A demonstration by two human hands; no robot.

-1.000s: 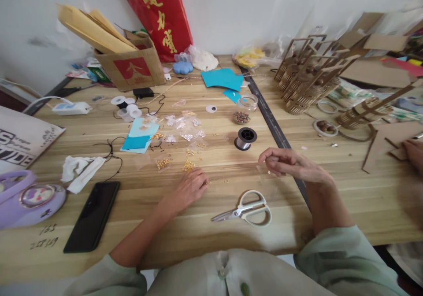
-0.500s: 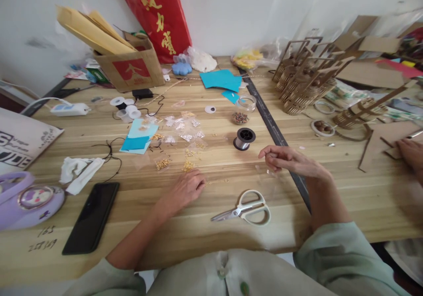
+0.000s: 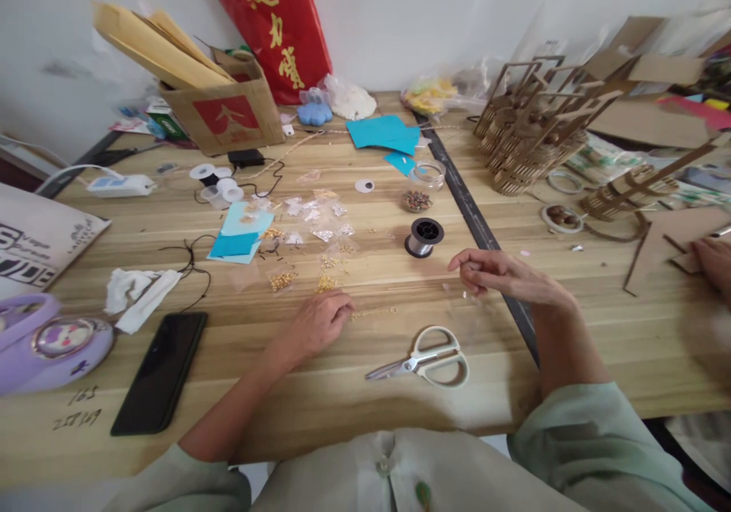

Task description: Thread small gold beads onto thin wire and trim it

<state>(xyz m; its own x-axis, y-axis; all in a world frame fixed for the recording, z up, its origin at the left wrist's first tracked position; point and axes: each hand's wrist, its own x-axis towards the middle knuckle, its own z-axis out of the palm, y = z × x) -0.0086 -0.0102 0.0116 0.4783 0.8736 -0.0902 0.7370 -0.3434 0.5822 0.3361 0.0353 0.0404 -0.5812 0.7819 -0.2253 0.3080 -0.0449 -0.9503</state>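
Observation:
My left hand [image 3: 320,320] rests on the wooden table with its fingers curled and pressed together. A thin gold chain [image 3: 375,312] runs out from under its fingertips to the right and ends in a small ring. On the right, my right hand [image 3: 505,274] is bent at the wrist, fingers drawn together over a clear plastic bag [image 3: 461,299]; anything between them is hidden. Scissors [image 3: 422,360] with cream handles lie between my forearms. A spool of fine wire [image 3: 422,238] stands beyond, left of my right hand. Small gold beads [image 3: 326,282] lie just past my left hand.
A black phone [image 3: 160,375] and a purple case [image 3: 51,344] are at left. Small silvery bags [image 3: 320,222] and a dish of mixed beads [image 3: 417,201] lie farther back. Wooden baskets [image 3: 519,146] stand at right, near another person's hand [image 3: 713,260].
Both hands keep nearly the same pose and place. The whole view has shifted very slightly; nothing else visibly moves.

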